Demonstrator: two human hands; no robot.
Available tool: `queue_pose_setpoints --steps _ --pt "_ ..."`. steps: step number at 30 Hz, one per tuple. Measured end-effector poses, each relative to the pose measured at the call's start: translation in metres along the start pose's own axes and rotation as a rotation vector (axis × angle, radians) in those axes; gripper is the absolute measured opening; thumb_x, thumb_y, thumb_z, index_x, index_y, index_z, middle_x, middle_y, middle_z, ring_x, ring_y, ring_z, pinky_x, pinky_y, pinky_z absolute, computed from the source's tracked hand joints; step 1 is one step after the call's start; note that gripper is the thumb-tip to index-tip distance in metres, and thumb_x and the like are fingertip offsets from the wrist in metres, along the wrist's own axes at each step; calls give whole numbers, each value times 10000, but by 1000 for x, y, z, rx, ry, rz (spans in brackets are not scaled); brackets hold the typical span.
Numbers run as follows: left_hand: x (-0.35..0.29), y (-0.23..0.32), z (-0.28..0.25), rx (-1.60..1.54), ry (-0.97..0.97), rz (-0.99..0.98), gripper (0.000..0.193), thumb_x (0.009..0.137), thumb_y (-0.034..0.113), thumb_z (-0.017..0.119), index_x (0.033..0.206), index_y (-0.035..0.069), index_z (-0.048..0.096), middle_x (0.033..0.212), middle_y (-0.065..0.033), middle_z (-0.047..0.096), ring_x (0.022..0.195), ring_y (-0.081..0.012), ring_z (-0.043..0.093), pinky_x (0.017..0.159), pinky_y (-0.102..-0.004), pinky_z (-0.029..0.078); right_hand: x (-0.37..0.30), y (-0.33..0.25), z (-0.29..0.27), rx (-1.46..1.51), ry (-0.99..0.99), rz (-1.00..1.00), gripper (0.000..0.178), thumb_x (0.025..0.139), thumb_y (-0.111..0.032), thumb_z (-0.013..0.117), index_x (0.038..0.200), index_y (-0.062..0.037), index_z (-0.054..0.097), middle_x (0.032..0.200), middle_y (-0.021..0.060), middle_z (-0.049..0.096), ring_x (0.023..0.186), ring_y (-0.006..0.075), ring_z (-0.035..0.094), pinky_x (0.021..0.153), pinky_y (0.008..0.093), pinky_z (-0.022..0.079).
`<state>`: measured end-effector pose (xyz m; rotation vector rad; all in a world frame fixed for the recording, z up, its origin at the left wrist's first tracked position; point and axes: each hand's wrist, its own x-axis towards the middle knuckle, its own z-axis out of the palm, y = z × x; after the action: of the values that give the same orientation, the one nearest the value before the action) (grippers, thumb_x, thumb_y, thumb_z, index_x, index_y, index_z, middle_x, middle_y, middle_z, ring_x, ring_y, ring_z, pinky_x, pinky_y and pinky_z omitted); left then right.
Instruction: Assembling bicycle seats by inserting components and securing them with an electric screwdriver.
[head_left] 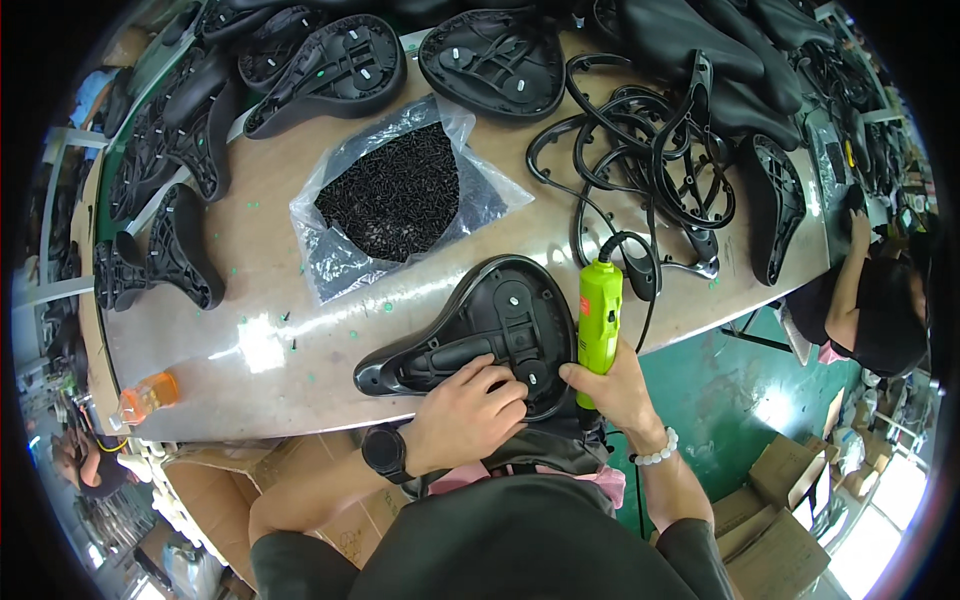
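A black bicycle saddle [545, 350] lies upside down at the table's near edge, its narrow nose to the left and its ribbed underside showing. Over its near side my left hand [472, 415] is bent, fingertips pressed inside the shell, gripping it; whether a small part is under the fingers is hidden. My right hand [618, 392] is wrapped round the lower body of a lime-green electric screwdriver [600, 318], held upright just right of the saddle. Its bit end points down past the table edge. Beyond the saddle lies an open clear plastic bag [335, 262] full of small black screws [395, 195].
Black frame rings [690, 160] lie tangled at the right, near the screwdriver's cord [650, 215]. More upturned saddles [492, 62] line the table's back. An orange container [150, 398] stands at the left corner. Cardboard boxes [775, 530] are on the floor; another person [870, 300] works at right.
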<state>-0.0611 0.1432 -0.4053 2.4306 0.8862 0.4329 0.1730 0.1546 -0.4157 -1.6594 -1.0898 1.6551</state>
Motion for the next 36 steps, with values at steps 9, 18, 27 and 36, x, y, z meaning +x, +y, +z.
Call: queue_pose_setpoints --steps 9,18,27,36 --pt "-14 -8 19 237 97 203 84 778 177 687 840 126 664 1041 18 656 962 -156 621 958 -375 509 -1 1 -7 3 -104 54 597 780 -75 798 1288 46 509 1036 45 588 935 118 535 836 287 487" --pt "-9 -20 22 383 167 314 138 853 247 634 913 129 673 1139 -16 655 973 -174 622 864 -313 523 3 14 -8 63 -82 44 637 777 -128 839 1297 38 511 1048 42 592 949 125 536 866 297 482" --pt "19 -3 -32 -72 314 -134 408 813 352 739 1038 21 661 1128 -94 631 1021 -309 587 879 -424 501 6 14 -6 141 -92 127 711 763 -187 876 1318 35 492 1118 49 601 999 135 560 891 301 486" --pt "72 -68 -37 1 231 -433 255 936 220 630 1026 -17 608 938 -196 665 871 -379 645 774 -465 511 9 16 3 53 -81 -1 726 771 -225 871 1328 30 483 1100 45 579 1008 136 529 934 311 457"
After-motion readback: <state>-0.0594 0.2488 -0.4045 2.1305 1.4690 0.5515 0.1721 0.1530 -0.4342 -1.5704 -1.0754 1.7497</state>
